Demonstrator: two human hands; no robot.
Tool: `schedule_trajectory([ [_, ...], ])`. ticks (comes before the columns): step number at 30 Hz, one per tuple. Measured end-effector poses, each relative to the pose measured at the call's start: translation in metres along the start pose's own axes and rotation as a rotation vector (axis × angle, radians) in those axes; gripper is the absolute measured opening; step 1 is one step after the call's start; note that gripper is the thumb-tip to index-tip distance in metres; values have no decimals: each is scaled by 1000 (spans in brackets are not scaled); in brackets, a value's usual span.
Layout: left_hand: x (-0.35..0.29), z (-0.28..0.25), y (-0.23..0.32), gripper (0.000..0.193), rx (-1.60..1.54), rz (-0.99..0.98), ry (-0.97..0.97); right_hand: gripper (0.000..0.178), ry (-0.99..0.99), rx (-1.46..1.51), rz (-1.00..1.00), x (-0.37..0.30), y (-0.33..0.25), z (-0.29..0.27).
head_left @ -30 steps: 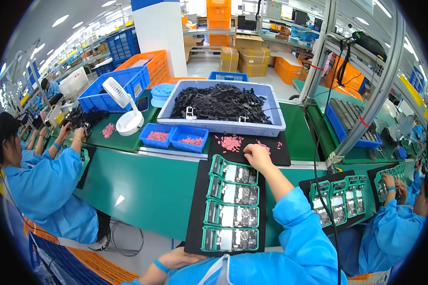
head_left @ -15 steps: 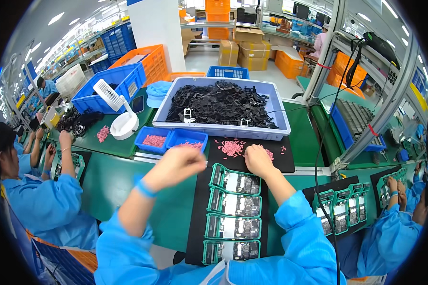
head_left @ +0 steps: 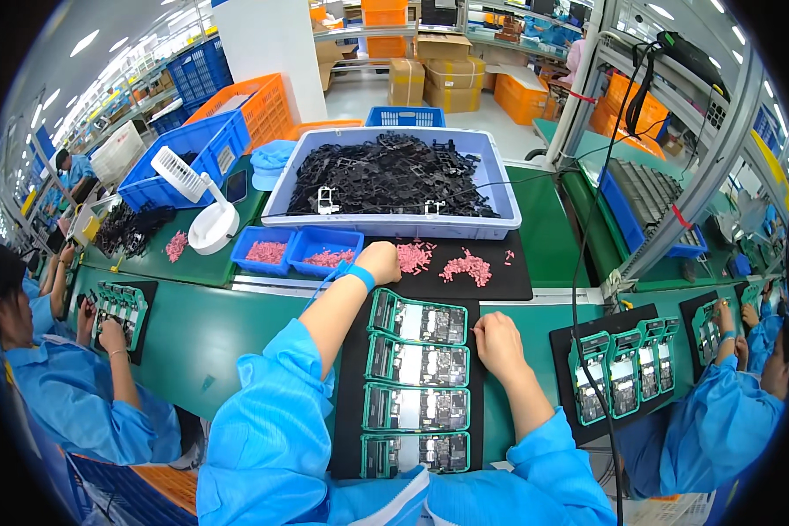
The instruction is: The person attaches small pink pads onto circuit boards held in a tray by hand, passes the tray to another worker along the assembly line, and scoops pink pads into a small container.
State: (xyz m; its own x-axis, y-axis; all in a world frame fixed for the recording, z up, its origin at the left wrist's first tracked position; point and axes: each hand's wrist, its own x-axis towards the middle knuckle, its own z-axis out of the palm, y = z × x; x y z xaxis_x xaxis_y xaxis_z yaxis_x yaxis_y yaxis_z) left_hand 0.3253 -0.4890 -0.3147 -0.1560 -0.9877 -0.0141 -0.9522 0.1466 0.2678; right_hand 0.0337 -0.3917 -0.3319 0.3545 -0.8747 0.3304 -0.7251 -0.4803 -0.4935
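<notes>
My left hand [head_left: 380, 263], with a blue wrist strap, reaches the left edge of a heap of small pink pieces [head_left: 414, 257] on the black mat. Its fingers are bent together, and whatever they pinch is hidden. My right hand [head_left: 500, 344] hovers just right of the top green frame [head_left: 419, 317], fingertips drawn together; anything between them is too small to name. Below that frame stand more green frames [head_left: 415, 408] in a column, each holding a dark circuit board with a silvery strip. A second pink heap [head_left: 466, 268] lies between the hands, farther back.
Behind the heaps stands a grey-blue tub [head_left: 394, 225] full of black plastic parts. Two blue trays of pink pieces, one a right tray [head_left: 324, 263], sit beside a white fan [head_left: 212, 223]. A black cable [head_left: 577, 289] hangs at right. Co-workers sit on both sides.
My left hand has moved right and away from me to the pink heap. My right hand has left the pink pieces and come nearer, beside the top frame. The view has shifted slightly.
</notes>
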Motion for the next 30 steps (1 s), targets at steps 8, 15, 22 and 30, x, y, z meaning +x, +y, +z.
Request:
schedule_trajectory([
  [8,-38,-27,69,13,-181,316,-81,5,-30,-78,-120,2,4,-1],
  [15,-74,0,111,9,-40,410,-148,5,2,-72,-142,2,6,0],
  [22,-77,2,113,8,20,379,-131,5,30,-53,-167,0,9,1],
  [30,-83,4,129,7,327,530,-38,6,55,-26,-217,-2,6,-6],
])
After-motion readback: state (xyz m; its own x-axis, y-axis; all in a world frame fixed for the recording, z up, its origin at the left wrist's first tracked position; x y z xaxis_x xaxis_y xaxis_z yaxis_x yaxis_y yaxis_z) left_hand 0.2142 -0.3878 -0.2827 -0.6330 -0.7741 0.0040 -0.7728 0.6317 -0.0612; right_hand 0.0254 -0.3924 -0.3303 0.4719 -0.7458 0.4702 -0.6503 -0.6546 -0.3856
